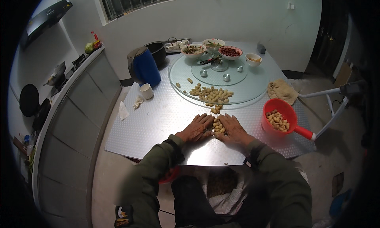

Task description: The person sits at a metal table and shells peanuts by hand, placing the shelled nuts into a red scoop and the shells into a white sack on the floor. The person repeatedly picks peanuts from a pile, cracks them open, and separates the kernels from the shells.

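My left hand [198, 128] and my right hand [233, 129] lie palms down on the silvery table, on either side of a small heap of unshelled peanuts [218, 126]. The fingers point away from me, and the thumbs come near each other on the near side of the heap. Beyond my fingertips, more peanuts [212, 94] spread over the near edge of a round glass turntable [255, 88]. To the right stands a red plastic dipper [267, 127] with peanuts inside, its handle pointing to the lower right.
Bowls of food, one with red beans [230, 52], stand at the turntable's back. At left are a blue container [146, 68], a black pot [157, 51] and a white cup [146, 91]. A tan cloth [282, 91] lies at right. Below the table's edge is an open white sack [227, 202].
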